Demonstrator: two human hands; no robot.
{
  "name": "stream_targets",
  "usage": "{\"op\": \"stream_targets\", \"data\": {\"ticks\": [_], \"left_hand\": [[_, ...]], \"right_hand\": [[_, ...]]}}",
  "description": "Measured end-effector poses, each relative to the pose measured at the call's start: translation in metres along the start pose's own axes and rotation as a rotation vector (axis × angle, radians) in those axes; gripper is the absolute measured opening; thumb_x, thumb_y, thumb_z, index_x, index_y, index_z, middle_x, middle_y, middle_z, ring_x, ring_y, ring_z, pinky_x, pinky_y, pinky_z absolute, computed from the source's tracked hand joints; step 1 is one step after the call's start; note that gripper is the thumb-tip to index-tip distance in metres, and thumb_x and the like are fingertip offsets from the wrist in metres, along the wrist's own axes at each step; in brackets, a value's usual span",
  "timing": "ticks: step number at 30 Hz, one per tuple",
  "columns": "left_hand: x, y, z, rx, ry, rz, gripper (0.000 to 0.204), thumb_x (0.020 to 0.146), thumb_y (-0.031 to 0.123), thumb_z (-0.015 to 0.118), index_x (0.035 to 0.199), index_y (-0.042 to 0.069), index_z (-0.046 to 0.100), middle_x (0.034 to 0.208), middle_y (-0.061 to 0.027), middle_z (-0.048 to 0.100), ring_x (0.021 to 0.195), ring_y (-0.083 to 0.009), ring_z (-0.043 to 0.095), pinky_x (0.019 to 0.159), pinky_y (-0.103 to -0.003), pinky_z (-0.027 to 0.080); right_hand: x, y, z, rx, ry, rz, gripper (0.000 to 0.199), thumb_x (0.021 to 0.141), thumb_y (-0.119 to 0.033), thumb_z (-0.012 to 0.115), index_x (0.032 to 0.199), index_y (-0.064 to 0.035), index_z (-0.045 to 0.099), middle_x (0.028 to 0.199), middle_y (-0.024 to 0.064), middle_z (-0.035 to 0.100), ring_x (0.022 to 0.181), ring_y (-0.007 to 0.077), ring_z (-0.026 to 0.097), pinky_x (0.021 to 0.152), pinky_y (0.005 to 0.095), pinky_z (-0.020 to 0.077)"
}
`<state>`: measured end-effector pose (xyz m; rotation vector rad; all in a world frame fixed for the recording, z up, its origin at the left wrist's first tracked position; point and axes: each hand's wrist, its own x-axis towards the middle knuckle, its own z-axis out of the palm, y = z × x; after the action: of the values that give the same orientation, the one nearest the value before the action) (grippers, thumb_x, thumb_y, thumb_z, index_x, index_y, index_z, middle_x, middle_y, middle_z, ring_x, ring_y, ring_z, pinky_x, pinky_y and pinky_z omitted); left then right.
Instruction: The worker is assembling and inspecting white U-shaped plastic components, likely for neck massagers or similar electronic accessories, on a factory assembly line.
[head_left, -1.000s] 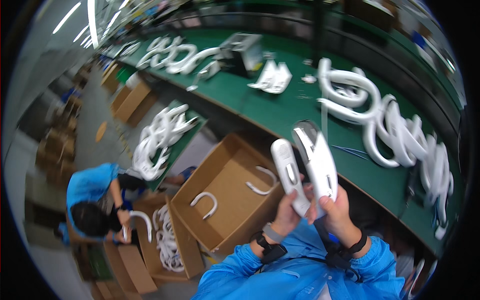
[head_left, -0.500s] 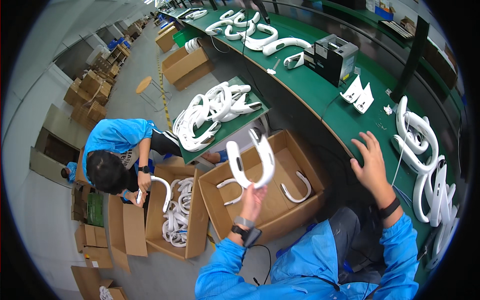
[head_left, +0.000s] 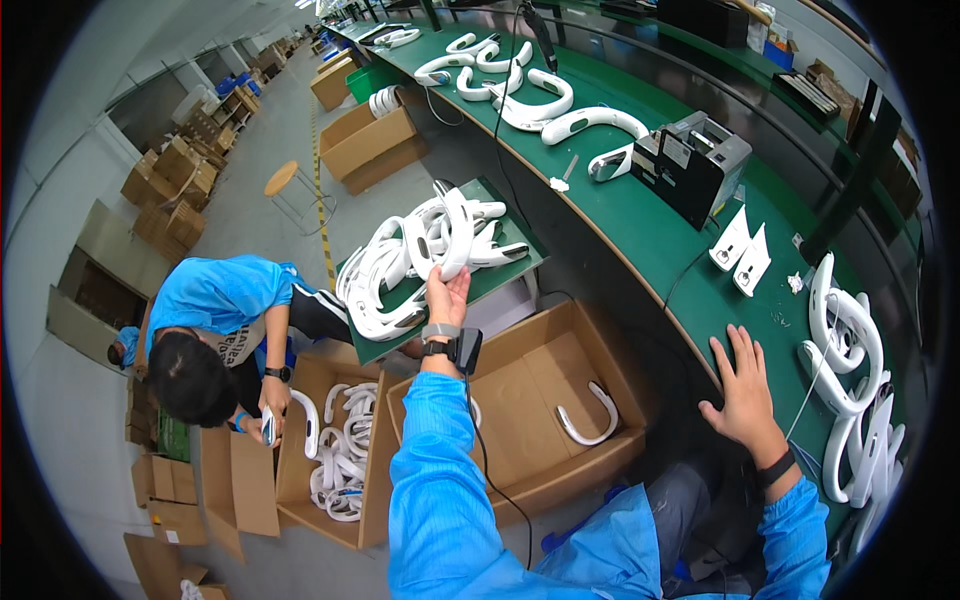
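So there's this white U-shaped band (head_left: 459,232) up over the small green surface (head_left: 372,350), right by a big pile of white bands (head_left: 385,265). Can't tell if it's touching the pile, they blend together. The left grip (head_left: 447,298) is closed on the bottom of its curve, arm stretched way out. The right grip (head_left: 745,402) is open and empty, fingers spread by the near edge of the long green surface (head_left: 660,262); no idea if it's actually leaning on it.

Just below the left arm's reach is a big cardboard box (head_left: 525,390) with a curved white piece (head_left: 598,423) in its right part. Left of that is another box (head_left: 378,472) full of white bands, where a co-worker in blue (head_left: 215,290) sits bent over. On the long surface, there's a black and gray machine (head_left: 690,165), two white parts (head_left: 740,250) nearer, and more bands bunched up (head_left: 843,400) on the right.
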<state>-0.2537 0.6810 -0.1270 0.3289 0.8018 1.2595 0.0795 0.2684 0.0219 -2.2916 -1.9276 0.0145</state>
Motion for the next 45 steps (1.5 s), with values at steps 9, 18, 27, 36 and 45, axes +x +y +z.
{"op": "stream_targets", "data": {"ticks": [9,18,27,36,45], "left_hand": [[0.057,-0.016,0.069,-0.223,-0.039,-0.033,0.042,0.091,0.031,0.059,0.116,-0.002,0.053,0.100,-0.0172,0.064,0.090,-0.0247,0.067,0.078,-0.030,0.059],[0.094,-0.036,0.105,-0.344,0.137,0.082,0.041,0.093,0.037,0.057,0.117,0.003,0.056,0.102,-0.0114,0.065,0.091,-0.0204,0.067,0.074,-0.026,0.059],[0.121,-0.047,0.109,-0.276,0.232,0.095,0.059,0.091,0.047,0.060,0.131,0.005,0.048,0.117,-0.0119,0.059,0.102,-0.0243,0.062,0.085,-0.026,0.053],[0.130,-0.054,0.102,-0.242,0.196,0.138,0.058,0.095,0.047,0.053,0.129,-0.001,0.047,0.121,-0.0149,0.058,0.109,-0.0268,0.060,0.092,-0.030,0.052],[0.120,-0.049,0.078,-0.238,0.113,0.107,0.060,0.096,0.046,0.050,0.132,-0.001,0.042,0.127,-0.0219,0.052,0.118,-0.0309,0.055,0.102,-0.038,0.046]], "right_hand": [[0.009,-0.005,-0.003,0.008,-0.008,0.022,0.095,0.057,-0.022,0.080,0.142,-0.0087,0.039,0.148,0.0227,0.029,0.139,0.0412,0.027,0.114,0.0543,0.0207],[0.008,-0.004,-0.002,-0.009,0.003,0.021,0.094,0.056,-0.022,0.080,0.141,-0.0081,0.040,0.147,0.0232,0.031,0.138,0.0419,0.028,0.114,0.0548,0.0215],[0.008,-0.003,-0.005,0.020,0.012,0.033,0.087,0.056,-0.019,0.076,0.137,-0.0080,0.045,0.144,0.0234,0.033,0.137,0.0417,0.029,0.113,0.0551,0.0232],[0.008,-0.001,-0.004,0.044,0.015,0.024,0.086,0.057,-0.020,0.076,0.137,-0.0091,0.046,0.144,0.0233,0.034,0.137,0.0412,0.030,0.113,0.0552,0.0231],[0.007,-0.001,-0.005,0.044,0.040,0.029,0.085,0.058,-0.020,0.075,0.137,-0.0094,0.046,0.144,0.0229,0.034,0.137,0.0411,0.030,0.114,0.0544,0.0230]]}}
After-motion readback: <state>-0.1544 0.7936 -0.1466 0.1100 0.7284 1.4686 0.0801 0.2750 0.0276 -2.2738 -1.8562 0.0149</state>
